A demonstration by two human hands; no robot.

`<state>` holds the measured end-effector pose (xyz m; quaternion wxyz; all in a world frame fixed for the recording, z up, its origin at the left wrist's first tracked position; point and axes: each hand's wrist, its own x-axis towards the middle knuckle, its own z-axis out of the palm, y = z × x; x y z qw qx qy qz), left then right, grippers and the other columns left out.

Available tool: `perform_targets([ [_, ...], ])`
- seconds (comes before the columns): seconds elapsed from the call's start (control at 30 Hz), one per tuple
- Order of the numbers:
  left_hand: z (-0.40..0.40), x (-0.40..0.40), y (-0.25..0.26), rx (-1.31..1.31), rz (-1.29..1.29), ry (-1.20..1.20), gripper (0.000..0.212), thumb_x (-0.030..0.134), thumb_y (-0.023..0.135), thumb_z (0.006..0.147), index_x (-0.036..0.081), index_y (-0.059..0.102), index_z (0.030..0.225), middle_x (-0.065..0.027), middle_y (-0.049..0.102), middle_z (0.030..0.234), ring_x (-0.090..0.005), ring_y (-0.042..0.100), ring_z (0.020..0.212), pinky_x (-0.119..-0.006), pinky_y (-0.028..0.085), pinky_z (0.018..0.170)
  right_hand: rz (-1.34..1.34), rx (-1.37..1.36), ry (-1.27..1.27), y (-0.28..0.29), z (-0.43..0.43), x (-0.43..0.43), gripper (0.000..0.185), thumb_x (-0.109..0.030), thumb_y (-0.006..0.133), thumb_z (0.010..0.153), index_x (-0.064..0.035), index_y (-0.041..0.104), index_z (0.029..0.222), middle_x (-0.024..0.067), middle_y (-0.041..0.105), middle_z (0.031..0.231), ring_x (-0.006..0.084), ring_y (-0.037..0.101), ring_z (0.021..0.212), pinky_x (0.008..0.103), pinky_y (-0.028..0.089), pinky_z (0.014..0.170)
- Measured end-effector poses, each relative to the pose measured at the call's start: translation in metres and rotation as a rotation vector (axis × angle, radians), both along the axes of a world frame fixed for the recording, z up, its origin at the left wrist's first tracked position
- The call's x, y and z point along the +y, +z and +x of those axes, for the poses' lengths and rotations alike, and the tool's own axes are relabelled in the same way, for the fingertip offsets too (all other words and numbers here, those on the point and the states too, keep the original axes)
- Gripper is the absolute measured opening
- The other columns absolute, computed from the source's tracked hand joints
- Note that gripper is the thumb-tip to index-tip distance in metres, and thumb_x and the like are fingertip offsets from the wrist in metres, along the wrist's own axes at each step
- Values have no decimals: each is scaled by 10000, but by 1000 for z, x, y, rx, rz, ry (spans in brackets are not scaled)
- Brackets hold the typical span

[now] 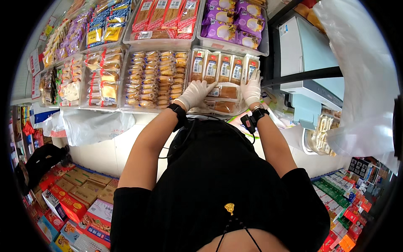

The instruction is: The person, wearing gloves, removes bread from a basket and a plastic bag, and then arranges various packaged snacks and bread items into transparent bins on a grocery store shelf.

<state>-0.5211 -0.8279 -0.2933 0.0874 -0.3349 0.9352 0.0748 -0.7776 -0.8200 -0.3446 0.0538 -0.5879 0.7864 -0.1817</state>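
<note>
My left hand (194, 94), in a white glove, rests on the near left part of a clear plastic bin (190, 56). Its thumb reaches right over packaged bread loaves (211, 67), apart from the fingers. My right hand (252, 89), also gloved, is at the bin's right side, thumb and fingers around the lower end of the rightmost bread pack (251, 65). That pack sits slightly higher than the upright row beside it. Between my hands, more bread packs (228, 92) lie crosswise at the near end. My fingertips are partly hidden against the wrappers.
Left of the bin stands a bin of small wrapped cakes (157, 78). Behind are bins of red-wrapped bread (167, 15) and purple packets (234, 22). A printer (315, 63) and hanging plastic sheet (355, 78) stand at right. Stacked boxes (85, 195) lie behind me.
</note>
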Motion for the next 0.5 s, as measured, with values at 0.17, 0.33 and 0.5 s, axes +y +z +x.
perform_targets([
  [0.17, 6, -14, -5, 151, 135, 48, 756, 478, 750, 612, 107, 465, 1206, -143, 606, 795, -299, 629, 732, -386, 507, 648, -124, -155, -8, 31, 1, -7, 740, -16, 575, 742, -35, 231, 1396, 284, 394, 1313, 432, 437, 1155, 405, 374, 993],
  [0.33, 43, -28, 73, 343, 163, 200, 600, 363, 706, 688, 148, 505, 1211, -121, 643, 947, -303, 637, 839, -394, 515, 729, -117, -606, 5, 62, -30, 6, 477, -59, 572, 786, -5, 487, 1252, 206, 573, 1166, 289, 593, 1026, 321, 455, 892],
  [0.5, 128, -21, 123, 651, 249, 707, 668, 325, 753, 690, 105, 490, 1263, -135, 659, 974, -221, 648, 885, -328, 491, 780, -96, -1446, -287, 103, -26, 29, 440, -7, 585, 788, 5, 529, 1224, 121, 612, 1104, 189, 611, 939, 282, 500, 815],
])
